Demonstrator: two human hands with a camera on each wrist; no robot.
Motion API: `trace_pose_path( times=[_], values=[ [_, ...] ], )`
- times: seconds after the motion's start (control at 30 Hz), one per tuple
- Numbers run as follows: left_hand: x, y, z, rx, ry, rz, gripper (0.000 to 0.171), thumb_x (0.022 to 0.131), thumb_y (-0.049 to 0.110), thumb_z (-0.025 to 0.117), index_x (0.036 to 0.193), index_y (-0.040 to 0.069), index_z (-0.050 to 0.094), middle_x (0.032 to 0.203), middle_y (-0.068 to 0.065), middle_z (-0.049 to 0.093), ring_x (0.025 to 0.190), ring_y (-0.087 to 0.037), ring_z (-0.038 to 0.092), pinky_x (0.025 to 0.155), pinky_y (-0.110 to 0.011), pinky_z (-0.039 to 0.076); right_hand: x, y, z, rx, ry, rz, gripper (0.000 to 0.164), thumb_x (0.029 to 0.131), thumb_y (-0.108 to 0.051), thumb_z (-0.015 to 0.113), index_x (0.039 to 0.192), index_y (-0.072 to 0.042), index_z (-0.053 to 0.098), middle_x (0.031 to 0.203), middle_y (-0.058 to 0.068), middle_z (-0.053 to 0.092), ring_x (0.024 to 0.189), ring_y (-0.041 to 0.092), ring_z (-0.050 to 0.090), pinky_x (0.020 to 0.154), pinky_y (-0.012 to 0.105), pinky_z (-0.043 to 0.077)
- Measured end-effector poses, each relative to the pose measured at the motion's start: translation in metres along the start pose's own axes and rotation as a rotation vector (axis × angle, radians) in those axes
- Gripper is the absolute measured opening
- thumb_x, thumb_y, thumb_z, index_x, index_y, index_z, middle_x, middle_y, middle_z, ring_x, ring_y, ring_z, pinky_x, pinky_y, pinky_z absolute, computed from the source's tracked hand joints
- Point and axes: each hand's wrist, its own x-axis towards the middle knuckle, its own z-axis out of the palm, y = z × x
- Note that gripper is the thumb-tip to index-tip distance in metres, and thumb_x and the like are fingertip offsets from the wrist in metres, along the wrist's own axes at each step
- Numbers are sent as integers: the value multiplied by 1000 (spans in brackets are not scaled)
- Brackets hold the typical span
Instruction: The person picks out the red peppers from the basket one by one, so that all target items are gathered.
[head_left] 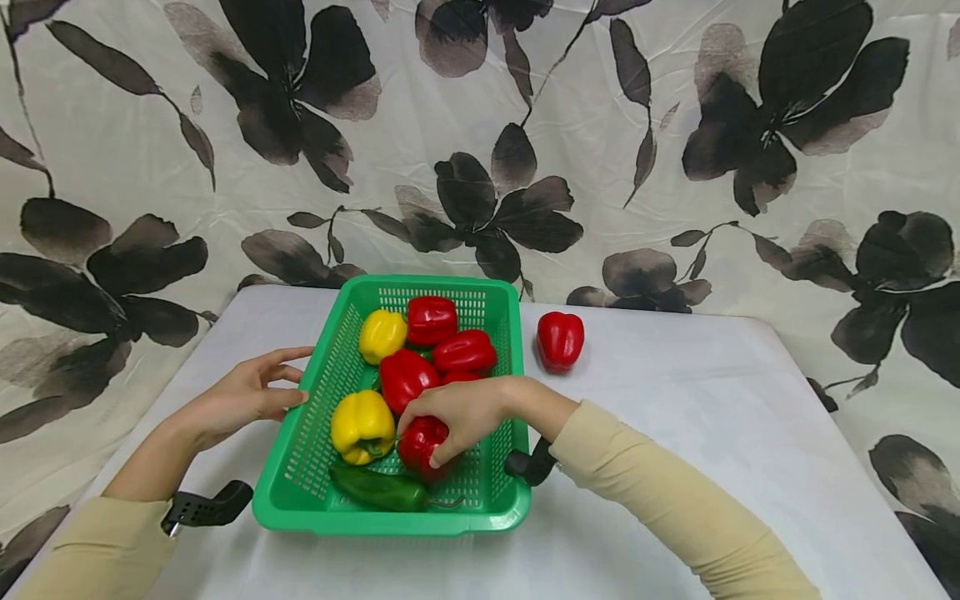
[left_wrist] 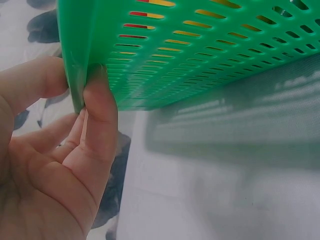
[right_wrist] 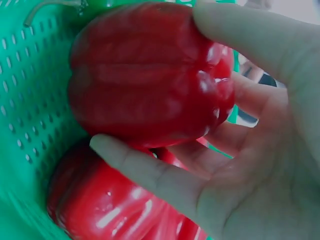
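A green plastic basket (head_left: 390, 522) with slotted walls holds several red and yellow bell peppers and a long green pepper (head_left: 378, 488). At its left rim, my left hand (head_left: 243, 390) pinches the edge between thumb and fingers, as the left wrist view shows up close. My right hand (head_left: 468, 410) reaches inside at the near right and grips a red bell pepper (right_wrist: 150, 72), thumb on one side and fingers on the other. Another red bell pepper (right_wrist: 120, 200) lies right beside it. A yellow bell pepper (head_left: 363, 427) sits just left of the held one.
One red bell pepper (head_left: 559, 342) stands outside the basket, on the white table (head_left: 675, 400) to the right. A second yellow bell pepper (head_left: 382, 336) lies at the basket's far left. Behind the table hangs a floral cloth (head_left: 600, 167).
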Motion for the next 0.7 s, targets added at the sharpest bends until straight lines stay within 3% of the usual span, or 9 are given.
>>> trace_pose_path(
  times=[0.43, 0.7],
  values=[
    [0, 0, -1, -14, -8, -3, 76, 87, 16, 61, 146, 3, 16, 121, -26, 44, 86, -22, 60, 72, -34, 55, -16, 6, -8, 57, 149, -63, 54, 82, -23, 69, 130, -14, 46, 124, -2, 51, 112, 9, 44, 81, 16, 47],
    [0, 1, -1, -12, -8, -4, 76, 87, 16, 62, 146, 3, 16, 119, -26, 46, 85, -23, 61, 72, -34, 55, -27, 11, -13, 107, 251, -56, 55, 82, -22, 68, 131, -14, 44, 123, -3, 49, 112, 10, 43, 82, 18, 47]
  ],
)
